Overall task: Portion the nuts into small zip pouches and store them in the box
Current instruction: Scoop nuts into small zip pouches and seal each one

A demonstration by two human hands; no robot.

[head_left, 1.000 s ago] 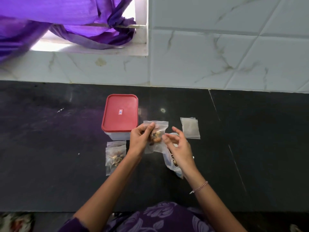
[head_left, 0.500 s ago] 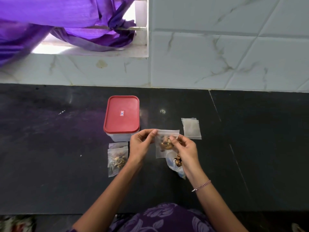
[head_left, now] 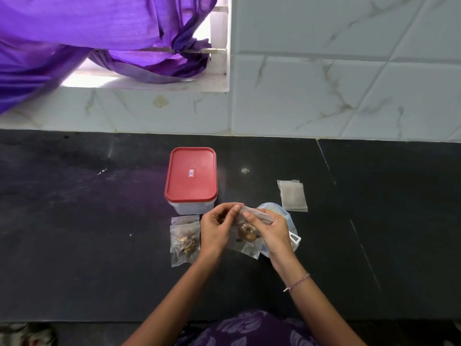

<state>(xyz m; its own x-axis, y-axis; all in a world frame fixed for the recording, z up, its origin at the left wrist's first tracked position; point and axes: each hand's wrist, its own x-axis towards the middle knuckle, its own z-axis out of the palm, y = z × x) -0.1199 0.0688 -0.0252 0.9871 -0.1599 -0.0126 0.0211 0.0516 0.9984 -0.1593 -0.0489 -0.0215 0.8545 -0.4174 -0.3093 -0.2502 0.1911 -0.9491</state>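
"Lying leftmost, what is showing?"
"Filled pouches [head_left: 185, 239] are lying on the counter [head_left: 74, 221], just in front of the red-lidded box [head_left: 190, 176]. Its lid sticker [head_left: 190, 173] is too small to read."
"And the hands?"
"The left hand [head_left: 215, 231] and right hand [head_left: 272, 233] are pinching the top edge of a nut pouch [head_left: 245, 236] between them. Empty pouches [head_left: 293, 196] are lying rightmost."

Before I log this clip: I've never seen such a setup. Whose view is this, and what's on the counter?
No machine here: a person wears a head camera that looks down at their hands. The left hand and right hand pinch the top edge of a small pouch with nuts inside. On the black counter are a box with its red lid on, filled pouches in front of it, empty pouches to the right, and a larger bag behind the right hand.
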